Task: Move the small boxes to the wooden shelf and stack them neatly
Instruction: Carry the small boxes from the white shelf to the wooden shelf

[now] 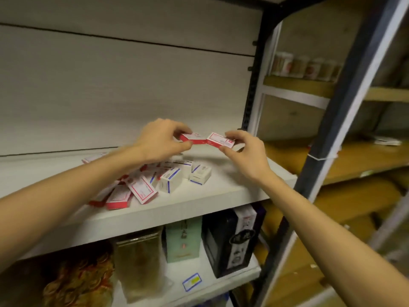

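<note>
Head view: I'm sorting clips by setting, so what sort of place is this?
Probably a shop stockroom or storage room: a white shelf heaped with small boxes, packaged goods with a price label below, and metal racking beside it.

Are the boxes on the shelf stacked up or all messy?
Messy. The boxes lie tipped and overlapping in a loose pile on the shelf.

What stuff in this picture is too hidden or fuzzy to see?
Head view:
- Print on the two red boxes, one in the left hand, one in the right hand: too small and blurred.
- Boxes at the back of the pile: hidden by the left forearm.
- Jars on the far shelf: blurred.
- Lower-shelf packages: tops cut off by the white shelf.
</note>
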Demonstrator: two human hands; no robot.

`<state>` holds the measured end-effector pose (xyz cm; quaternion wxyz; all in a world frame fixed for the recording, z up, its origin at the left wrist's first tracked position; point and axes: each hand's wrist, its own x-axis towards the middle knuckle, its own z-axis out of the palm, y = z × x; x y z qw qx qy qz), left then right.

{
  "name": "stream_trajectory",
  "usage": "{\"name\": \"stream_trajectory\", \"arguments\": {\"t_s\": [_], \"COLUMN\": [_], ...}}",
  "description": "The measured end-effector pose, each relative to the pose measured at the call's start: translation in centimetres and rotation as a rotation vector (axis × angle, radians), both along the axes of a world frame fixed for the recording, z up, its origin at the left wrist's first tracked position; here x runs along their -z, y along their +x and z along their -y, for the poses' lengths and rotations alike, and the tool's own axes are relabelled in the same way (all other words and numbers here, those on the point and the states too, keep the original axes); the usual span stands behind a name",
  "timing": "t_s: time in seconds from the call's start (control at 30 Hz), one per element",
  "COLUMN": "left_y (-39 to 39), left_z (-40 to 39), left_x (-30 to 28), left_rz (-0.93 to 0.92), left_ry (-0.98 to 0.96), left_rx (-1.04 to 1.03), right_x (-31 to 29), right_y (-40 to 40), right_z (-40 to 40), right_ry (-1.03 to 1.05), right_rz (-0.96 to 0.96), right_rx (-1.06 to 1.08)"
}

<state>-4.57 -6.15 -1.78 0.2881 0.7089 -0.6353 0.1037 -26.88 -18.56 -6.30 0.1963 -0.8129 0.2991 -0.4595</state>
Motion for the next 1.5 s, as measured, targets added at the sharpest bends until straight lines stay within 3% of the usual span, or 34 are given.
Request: {"name": "stream_trajectory", "arguments": {"t_s": [0.4,0.53,0.7,1.1,1.33,1.5], "left_y": [-18.1,-24.5,-32.4,-40.4,-41.1,-41.4], "left_z": [3.8,4.8,7.8,22.0,29.6,32.1], "left_x": [2.1,3.2,4.9,7.6,8.3,9.5], "left_rz": [0.127,0.039,0.06,0.216,0.052,-0.176], "left_ry": [-0.096,-0.08,-0.043,0.001,0.114,0.191], "left_rx": [0.263,0.332,0.372,0.328,0.142,0.032], "right_x": [3.6,5.6,6.8,7.4,6.0,5.1], "right_y": [-20.6,-28.7,-35.4,-38.4,-37.5,-37.4], "right_z": [-0.1,1.0,4.9,14.7,19.5,22.4], "right_ry": [-0.089,-0.166,-0.085,0.09,0.121,0.178], "right_rz": [-0.002,-0.044,-0.047,0.022,-0.019,-0.194], "right_rx": [0.081,0.158,0.295,0.509,0.605,0.589]}}
